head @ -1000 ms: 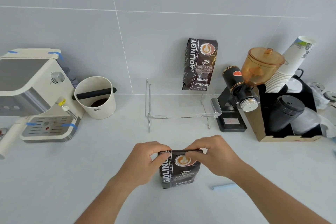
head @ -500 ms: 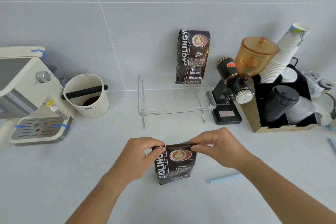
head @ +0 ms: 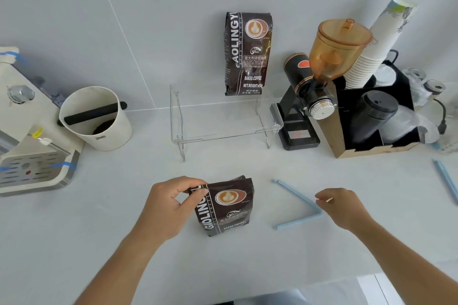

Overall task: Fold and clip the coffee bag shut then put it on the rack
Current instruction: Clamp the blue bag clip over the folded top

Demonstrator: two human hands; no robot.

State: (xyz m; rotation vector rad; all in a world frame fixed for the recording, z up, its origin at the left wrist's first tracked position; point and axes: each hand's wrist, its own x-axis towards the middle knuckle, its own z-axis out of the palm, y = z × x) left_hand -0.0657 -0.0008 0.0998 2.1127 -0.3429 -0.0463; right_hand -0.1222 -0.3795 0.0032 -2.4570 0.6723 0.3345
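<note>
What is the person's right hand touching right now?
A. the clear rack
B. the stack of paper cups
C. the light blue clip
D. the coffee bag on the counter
C. The right hand has its fingertips at the hinge end of the open light blue clip lying on the counter, while the left hand alone pinches the top of the coffee bag.

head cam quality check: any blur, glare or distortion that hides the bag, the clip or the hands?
Head view: soft, even light, faint shadows, no harsh glare. Wide-angle bending curves the wall tile lines. Coffee bag print is readable; blue clip lies open and distinct; left hand is sharp, right hand slightly soft. The clear rack is low-contrast.
</note>
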